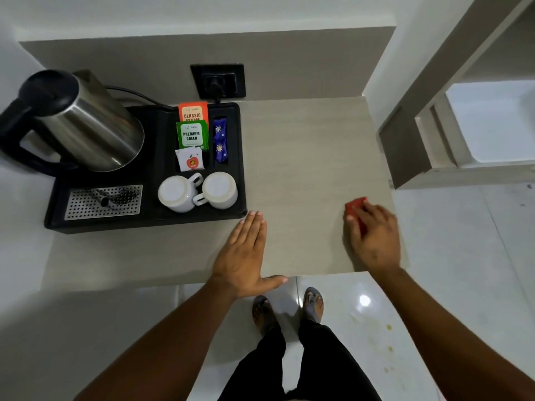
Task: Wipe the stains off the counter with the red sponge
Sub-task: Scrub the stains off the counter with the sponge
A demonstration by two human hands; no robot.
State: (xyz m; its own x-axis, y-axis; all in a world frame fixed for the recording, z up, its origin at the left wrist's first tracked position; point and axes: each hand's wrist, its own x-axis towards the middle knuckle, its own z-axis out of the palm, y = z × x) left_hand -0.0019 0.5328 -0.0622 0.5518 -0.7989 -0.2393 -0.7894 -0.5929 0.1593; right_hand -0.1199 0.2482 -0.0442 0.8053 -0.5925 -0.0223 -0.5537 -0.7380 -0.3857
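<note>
The red sponge (355, 206) lies on the pale grey counter (307, 157) near its right edge. My right hand (373, 235) presses down on it, fingers covering its near half. Flat on the counter near the front edge rests my left hand (243, 256), fingers together and thumb out along the edge, holding nothing. No stains stand out on the counter surface in this view.
A black tray (240, 169) fills the counter's left part, holding a steel kettle (86, 123), two upturned white cups (199, 192), tea sachets (192, 134) and a perforated drip grate (104, 201). A wall socket (218, 81) sits behind. The counter drops to tiled floor at front and right.
</note>
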